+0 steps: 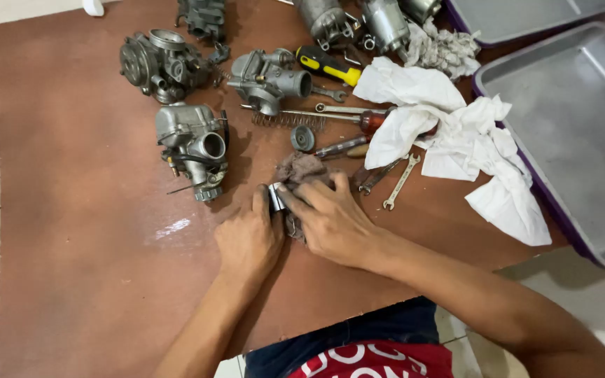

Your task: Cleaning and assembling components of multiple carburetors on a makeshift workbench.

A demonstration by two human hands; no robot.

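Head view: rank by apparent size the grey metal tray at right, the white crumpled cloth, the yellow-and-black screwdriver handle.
1. Grey metal tray, partly cut off by the frame
2. White crumpled cloth
3. Yellow-and-black screwdriver handle

Hands mostly hide a small metal part.

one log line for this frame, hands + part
left hand: grips small metal part | right hand: rubs it with grey rag | carburetor beside, untouched

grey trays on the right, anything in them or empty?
Empty as far as visible. The near tray and the far tray show only bare grey floors; both run off frame, so the cropped parts cannot be told.
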